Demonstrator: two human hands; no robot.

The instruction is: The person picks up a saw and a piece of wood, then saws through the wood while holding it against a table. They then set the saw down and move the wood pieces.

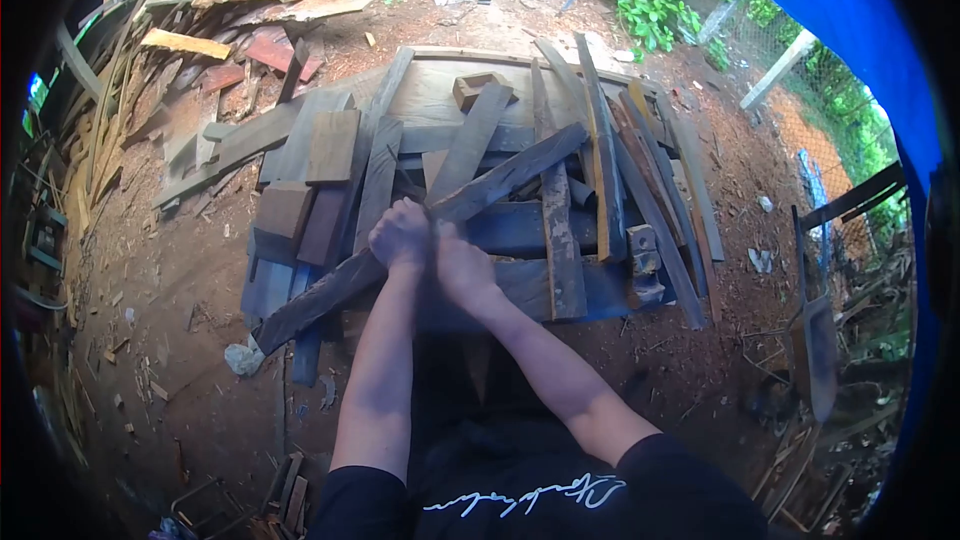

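A long, weathered wooden plank (510,175) lies at a slant over other boards, running from lower left to upper right. My left hand (400,235) is closed in a fist over the middle of this plank. Close beside it on the right, my right hand (462,265) is also closed, its fingers curled toward the left one. What the fingers grip is hidden by the hands, and the right hand is slightly blurred. Just beyond my hands, a shorter grey board (470,140) rests under the long plank. A dark, worn strip of wood (562,240) lies to the right.
Several boards cover the low work surface (430,85). Wood blocks (333,145) sit at its left, and a notched piece (643,250) stands at its right edge. Scrap wood (230,0) is piled at the far left. A blue tarp (830,10) hangs at right.
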